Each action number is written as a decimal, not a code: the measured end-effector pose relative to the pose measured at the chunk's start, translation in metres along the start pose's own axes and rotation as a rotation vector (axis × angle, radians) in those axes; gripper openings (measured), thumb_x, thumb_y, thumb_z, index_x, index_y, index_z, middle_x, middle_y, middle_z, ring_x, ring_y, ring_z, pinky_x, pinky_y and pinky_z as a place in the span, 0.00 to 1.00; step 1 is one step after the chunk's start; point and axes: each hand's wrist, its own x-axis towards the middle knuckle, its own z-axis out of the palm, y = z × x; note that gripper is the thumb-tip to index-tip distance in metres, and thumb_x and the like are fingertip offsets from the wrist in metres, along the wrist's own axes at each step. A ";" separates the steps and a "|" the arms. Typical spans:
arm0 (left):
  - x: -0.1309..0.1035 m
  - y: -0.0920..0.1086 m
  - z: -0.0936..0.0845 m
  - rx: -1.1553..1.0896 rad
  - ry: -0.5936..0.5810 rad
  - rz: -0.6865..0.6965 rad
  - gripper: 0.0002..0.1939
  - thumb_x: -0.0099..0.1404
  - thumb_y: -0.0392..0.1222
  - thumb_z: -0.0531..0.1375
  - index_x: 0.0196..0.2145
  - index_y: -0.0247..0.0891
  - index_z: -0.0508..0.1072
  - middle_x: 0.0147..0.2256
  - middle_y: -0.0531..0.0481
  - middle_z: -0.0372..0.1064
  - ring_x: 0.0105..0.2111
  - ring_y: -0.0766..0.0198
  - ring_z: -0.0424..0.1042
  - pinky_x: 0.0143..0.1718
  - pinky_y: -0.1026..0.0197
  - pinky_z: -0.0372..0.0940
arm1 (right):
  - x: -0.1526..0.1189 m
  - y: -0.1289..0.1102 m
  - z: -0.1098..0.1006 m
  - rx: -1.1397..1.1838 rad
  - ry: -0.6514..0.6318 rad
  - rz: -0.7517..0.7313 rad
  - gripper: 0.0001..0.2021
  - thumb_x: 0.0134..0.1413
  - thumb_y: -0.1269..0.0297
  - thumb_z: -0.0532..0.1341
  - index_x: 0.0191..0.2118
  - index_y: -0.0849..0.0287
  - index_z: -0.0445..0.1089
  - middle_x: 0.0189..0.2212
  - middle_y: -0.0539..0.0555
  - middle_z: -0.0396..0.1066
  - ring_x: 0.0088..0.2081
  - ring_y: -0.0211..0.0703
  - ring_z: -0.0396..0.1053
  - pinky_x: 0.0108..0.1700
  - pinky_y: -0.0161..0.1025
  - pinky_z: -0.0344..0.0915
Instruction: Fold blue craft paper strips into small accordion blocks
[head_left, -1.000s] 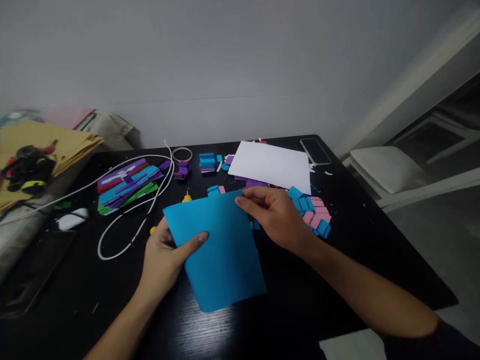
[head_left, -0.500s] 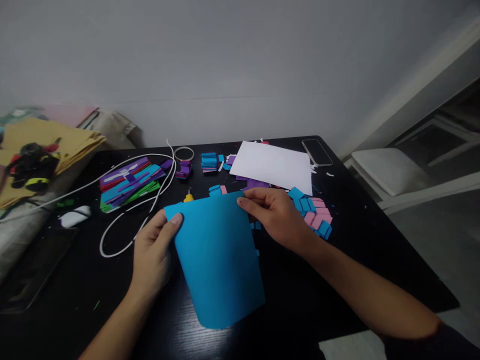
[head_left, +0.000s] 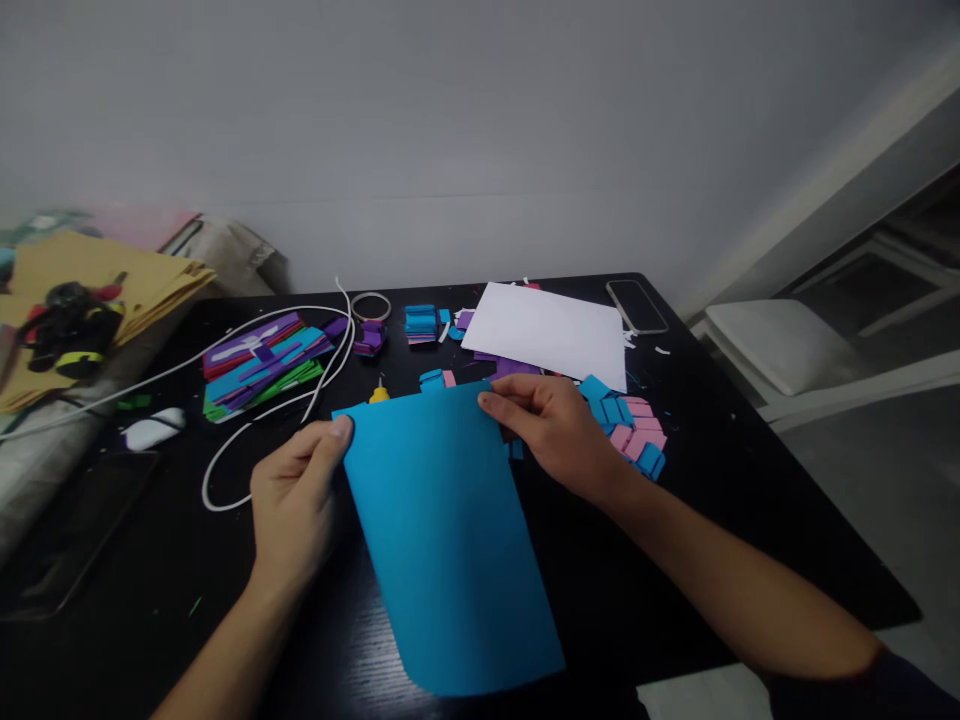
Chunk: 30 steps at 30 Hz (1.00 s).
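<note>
A sheet of blue paper (head_left: 454, 540) hangs between my two hands above the black table, its lower edge curling near me. My left hand (head_left: 296, 490) pinches the top left corner, thumb on the front face. At the top right corner my right hand (head_left: 551, 430) grips the sheet between thumb and fingers. Just behind the paper, the yellow nozzle of a glue bottle (head_left: 379, 395) pokes up; the rest of it is hidden. Folded blue and pink paper pieces (head_left: 637, 430) lie beyond my right hand.
On the black table (head_left: 720, 560) are a white sheet (head_left: 547, 330), a phone (head_left: 636, 306), stacked coloured strips (head_left: 262, 365), a looped white cable (head_left: 217, 465), a tape ring (head_left: 371, 307), a white mouse (head_left: 155, 429) and folded bundles (head_left: 421, 324). Brown envelopes (head_left: 150, 275) lie at left.
The blue paper's lower part has swung down and toward me, showing more of its length. My left hand has shifted slightly left, its thumb nearer the corner. The right hand is nearly still.
</note>
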 end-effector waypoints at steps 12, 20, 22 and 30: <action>0.005 0.000 0.001 0.058 0.045 0.050 0.16 0.63 0.55 0.69 0.30 0.39 0.78 0.23 0.56 0.62 0.23 0.67 0.57 0.24 0.65 0.55 | 0.001 0.005 0.002 -0.029 0.020 0.006 0.15 0.59 0.50 0.70 0.42 0.58 0.82 0.34 0.54 0.80 0.34 0.42 0.75 0.37 0.40 0.74; 0.005 -0.005 0.005 -0.026 -0.012 0.011 0.17 0.63 0.57 0.69 0.33 0.39 0.78 0.23 0.57 0.62 0.23 0.68 0.57 0.23 0.66 0.56 | 0.002 0.007 0.005 -0.035 0.070 -0.003 0.16 0.57 0.49 0.71 0.40 0.58 0.82 0.32 0.53 0.79 0.33 0.42 0.74 0.35 0.39 0.71; 0.005 -0.007 0.006 -0.026 -0.052 -0.019 0.18 0.62 0.58 0.69 0.31 0.38 0.78 0.22 0.56 0.62 0.22 0.68 0.58 0.23 0.66 0.57 | 0.003 0.006 0.004 -0.044 0.090 -0.001 0.16 0.57 0.49 0.71 0.39 0.59 0.81 0.30 0.53 0.78 0.31 0.41 0.72 0.33 0.39 0.70; 0.005 -0.008 0.007 -0.041 -0.026 -0.053 0.20 0.61 0.58 0.70 0.28 0.37 0.78 0.23 0.53 0.69 0.23 0.66 0.64 0.25 0.65 0.61 | 0.005 0.005 0.001 -0.020 0.093 -0.028 0.17 0.57 0.48 0.70 0.34 0.60 0.78 0.26 0.49 0.70 0.27 0.37 0.65 0.28 0.36 0.63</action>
